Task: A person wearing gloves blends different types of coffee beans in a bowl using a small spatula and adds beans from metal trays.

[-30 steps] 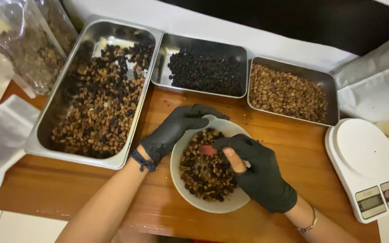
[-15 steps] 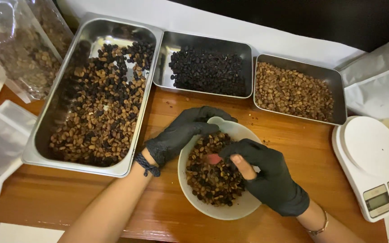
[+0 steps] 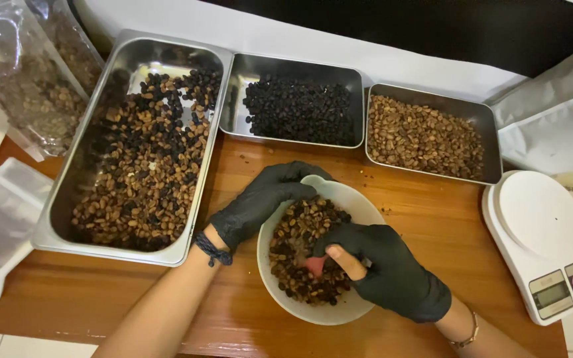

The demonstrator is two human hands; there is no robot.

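Bowl (image 3: 359,311) of mixed beans sits btwn hands: left hand (image 3: 260,202) grips rim, right hand (image 3: 382,272) pinches beans inside.

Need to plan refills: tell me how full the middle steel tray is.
Partly full. The middle steel tray holds dark beans heaped toward its right side, with bare metal showing along its left end and near edge.

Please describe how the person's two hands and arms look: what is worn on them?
Both hands wear black disposable gloves: left hand, right hand. The right glove is torn at one fingertip. A dark braided band circles the left wrist, a thin golden bracelet the right. Forearms are bare, without sleeves.
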